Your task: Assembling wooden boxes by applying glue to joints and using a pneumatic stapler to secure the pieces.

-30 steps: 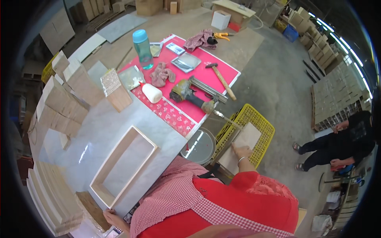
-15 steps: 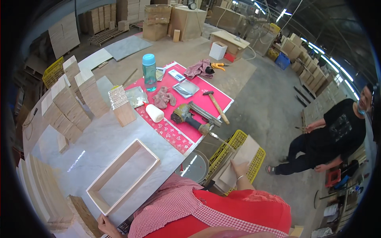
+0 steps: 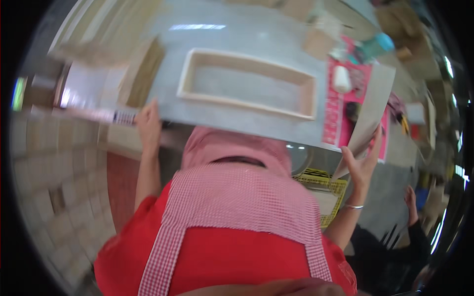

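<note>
My right hand [image 3: 363, 160] grips a thin pale wooden panel [image 3: 376, 93] near its lower end. The panel stands tilted above the right end of the table, partly covering the pink sheet. At the table's near left edge is my left hand [image 3: 149, 123]; its fingers look bent, but blur hides whether they hold anything. A rectangular wooden frame [image 3: 247, 109] lies on the grey tabletop [image 3: 276, 37] between my hands, touched by neither. Its inside shows the tabletop.
On the pink sheet [image 3: 333, 116] stand a white bottle [image 3: 341, 79] and a tipped-looking teal bottle [image 3: 375, 48]. A yellow crate [image 3: 338, 190] sits below on the right. Stacked boards [image 3: 98, 29] rise at the far left. A person in dark clothes [image 3: 390, 261] is at the lower right.
My right hand has lifted the panel from the yellow crate up over the table's right end. The view has turned left, so the frame now lies straight ahead.
</note>
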The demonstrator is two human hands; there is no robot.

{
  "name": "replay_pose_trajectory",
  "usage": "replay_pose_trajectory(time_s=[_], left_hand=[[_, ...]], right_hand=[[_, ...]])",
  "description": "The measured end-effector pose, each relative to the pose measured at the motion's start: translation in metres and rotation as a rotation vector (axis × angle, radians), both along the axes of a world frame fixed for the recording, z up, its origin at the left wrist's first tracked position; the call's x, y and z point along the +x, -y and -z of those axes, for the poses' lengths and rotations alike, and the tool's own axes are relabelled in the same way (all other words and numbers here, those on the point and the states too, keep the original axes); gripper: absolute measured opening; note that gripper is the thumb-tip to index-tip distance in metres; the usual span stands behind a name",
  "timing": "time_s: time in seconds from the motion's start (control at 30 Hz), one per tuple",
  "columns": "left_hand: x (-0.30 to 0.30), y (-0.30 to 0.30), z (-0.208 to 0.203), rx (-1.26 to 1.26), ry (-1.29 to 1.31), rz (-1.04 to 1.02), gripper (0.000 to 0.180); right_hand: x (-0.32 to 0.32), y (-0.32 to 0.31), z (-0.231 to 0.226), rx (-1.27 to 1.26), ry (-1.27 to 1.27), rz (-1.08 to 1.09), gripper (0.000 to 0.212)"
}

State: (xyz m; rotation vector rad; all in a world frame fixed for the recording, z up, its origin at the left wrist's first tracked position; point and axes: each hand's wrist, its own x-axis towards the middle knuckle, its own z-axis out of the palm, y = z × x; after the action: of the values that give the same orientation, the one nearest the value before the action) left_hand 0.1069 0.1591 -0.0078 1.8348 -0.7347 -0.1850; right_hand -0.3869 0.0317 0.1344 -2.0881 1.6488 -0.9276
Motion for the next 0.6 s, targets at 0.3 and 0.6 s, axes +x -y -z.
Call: replay_pose_trajectory(time_s=[0.3,0.6], left_hand=[[0.011,-0.026,-0.004,0.218,0.057,0.161,0.029],[0.0,0.006,-0.043,0.097,0.456,0.359,0.029]], right_hand=[[0.165,0.062,-0.024,-0.043,-0.527,-0.831,0.11],[0.21,0.077,-0.015,-0.072,-0.638,-0.961,0.108]])
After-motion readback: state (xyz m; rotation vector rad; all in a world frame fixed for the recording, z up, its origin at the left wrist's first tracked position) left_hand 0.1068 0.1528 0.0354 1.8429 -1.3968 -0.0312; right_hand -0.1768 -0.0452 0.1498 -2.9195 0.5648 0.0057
